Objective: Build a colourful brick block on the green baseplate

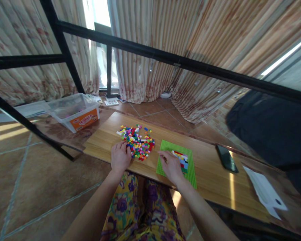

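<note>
A heap of small multicoloured toy bricks (140, 144) is spread over the left half of a wooden board. At its near left edge is my left hand (120, 155), fingers curled down among the bricks; what they grip, if anything, is hidden. To the right lies a green studded baseplate (192, 177). On it sits a built patch of bricks (183, 160) in white, red, blue and yellow, partly covered by my right hand (170, 164). That hand is over the plate's left part, thumb and fingers pinched together. Anything between them is too small to make out.
The narrow wooden board (205, 170) carries a black phone (226, 158) on the right, with a white sheet (264, 190) beyond it. A clear plastic box (74, 112) with an orange label stands at the left. Black metal bars (140, 50) cross above, before curtains (140, 77).
</note>
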Motion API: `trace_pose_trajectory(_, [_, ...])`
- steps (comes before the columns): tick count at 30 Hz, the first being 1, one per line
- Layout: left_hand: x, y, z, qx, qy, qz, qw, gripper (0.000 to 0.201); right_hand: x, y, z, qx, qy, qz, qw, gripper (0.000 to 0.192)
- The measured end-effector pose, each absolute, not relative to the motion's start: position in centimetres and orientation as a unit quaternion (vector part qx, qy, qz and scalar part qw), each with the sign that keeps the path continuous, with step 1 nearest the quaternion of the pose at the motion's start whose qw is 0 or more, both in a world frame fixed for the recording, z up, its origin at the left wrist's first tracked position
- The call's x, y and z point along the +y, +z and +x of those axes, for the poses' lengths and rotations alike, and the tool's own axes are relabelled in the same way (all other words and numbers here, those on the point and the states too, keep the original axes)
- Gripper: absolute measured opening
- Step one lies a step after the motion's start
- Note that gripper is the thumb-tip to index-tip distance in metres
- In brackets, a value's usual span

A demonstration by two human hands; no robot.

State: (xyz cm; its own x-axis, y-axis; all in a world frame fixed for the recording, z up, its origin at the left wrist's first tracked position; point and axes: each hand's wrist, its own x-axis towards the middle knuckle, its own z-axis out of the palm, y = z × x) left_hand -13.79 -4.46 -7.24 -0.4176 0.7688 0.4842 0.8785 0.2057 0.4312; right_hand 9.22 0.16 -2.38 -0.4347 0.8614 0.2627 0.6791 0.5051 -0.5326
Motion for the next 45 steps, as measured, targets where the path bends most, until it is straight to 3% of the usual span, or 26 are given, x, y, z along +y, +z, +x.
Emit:
trace_pose_trajectory(7, [-4.5, -7.3, -13.7, -0.773, -0.338, -0.531, 0.081, 0.026, -0.6, -3.2, 5.4, -0.837, 0.231, -0.434, 0.24, 0.021])
trace_pose_trajectory(18, [-4.4, -7.4, -13.7, -0.769, -0.344, -0.531, 0.086, 0.025, -1.0, -4.7, 3.3, -0.832, 0.218, -0.473, 0.19, 0.019])
trace_pose_trajectory(34, [-4.5, -7.2, -13.6, -0.77, -0.345, -0.53, 0.082, 0.026, 0.2, -5.4, 5.4, -0.774, 0.24, -0.502, 0.302, 0.024])
trace_pose_trajectory(45, [-4.5, -7.2, -13.7, -0.772, -0.344, -0.529, 0.072, 0.027, 1.4, -6.0, 4.9, -0.76, 0.206, -0.539, 0.299, 0.025])
